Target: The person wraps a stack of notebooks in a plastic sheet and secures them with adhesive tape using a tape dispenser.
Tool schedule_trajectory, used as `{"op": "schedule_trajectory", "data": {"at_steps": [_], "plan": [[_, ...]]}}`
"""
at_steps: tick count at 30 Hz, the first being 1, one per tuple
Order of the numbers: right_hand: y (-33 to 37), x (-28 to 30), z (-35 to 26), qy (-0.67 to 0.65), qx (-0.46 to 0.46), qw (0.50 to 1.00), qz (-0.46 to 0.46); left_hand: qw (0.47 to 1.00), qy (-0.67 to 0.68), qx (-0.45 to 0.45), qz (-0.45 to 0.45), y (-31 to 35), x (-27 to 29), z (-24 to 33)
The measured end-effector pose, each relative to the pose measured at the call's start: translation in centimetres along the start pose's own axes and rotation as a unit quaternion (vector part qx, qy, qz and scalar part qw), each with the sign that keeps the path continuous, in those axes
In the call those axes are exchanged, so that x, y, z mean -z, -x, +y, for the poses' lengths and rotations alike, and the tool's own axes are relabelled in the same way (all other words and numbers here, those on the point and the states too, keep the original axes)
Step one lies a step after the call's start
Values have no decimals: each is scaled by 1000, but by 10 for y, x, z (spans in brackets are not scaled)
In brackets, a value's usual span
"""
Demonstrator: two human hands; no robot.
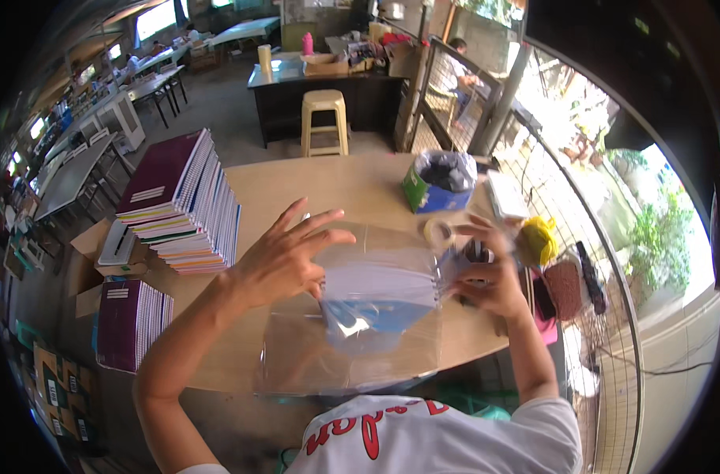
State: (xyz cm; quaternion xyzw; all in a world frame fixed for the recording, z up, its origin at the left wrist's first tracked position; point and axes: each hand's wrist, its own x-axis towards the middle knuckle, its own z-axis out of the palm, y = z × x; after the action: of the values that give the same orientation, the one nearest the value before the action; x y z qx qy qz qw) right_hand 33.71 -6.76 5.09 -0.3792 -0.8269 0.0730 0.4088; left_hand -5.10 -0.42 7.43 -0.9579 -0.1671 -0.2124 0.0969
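Note:
In front of me, a crumpled, glossy clear plastic sheet (376, 237) stretches between my hands above the table. A white and blue item (384, 288) shows through it; what look like spiral binding loops run along its right side. My left hand (285, 261) pinches the plastic's left edge between thumb and a finger, the other fingers raised. At the right edge, my right hand (490, 272) is slightly blurred, thumb and fingers closed on the plastic beside the loops. Another clear plastic sheet (297, 359) lies flat on the table's near side.
A tall stack of purple spiral notebooks (166, 174) stands at the table's left; a smaller stack (131, 324) sits nearer. Far right are a lined box (439, 182), a tape roll (439, 231) and a yellow bundle (538, 241). A wire fence (589, 261) runs alongside. Someone (459, 75) sits beyond.

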Motion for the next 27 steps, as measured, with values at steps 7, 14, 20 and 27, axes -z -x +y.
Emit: {"op": "schedule_trajectory", "data": {"at_steps": [7, 14, 20, 27], "plan": [[127, -162, 80, -378, -220, 884, 164, 772, 472, 346, 248, 68, -181, 52], [122, -181, 96, -445, -269, 848, 106, 667, 624, 367, 174, 73, -207, 71], [40, -89, -2, -185, -84, 961, 186, 710, 306, 399, 493, 40, -207, 122], [-3, -26, -51, 116, 123, 979, -112, 735, 159, 478, 454, 6, -180, 144]]}}
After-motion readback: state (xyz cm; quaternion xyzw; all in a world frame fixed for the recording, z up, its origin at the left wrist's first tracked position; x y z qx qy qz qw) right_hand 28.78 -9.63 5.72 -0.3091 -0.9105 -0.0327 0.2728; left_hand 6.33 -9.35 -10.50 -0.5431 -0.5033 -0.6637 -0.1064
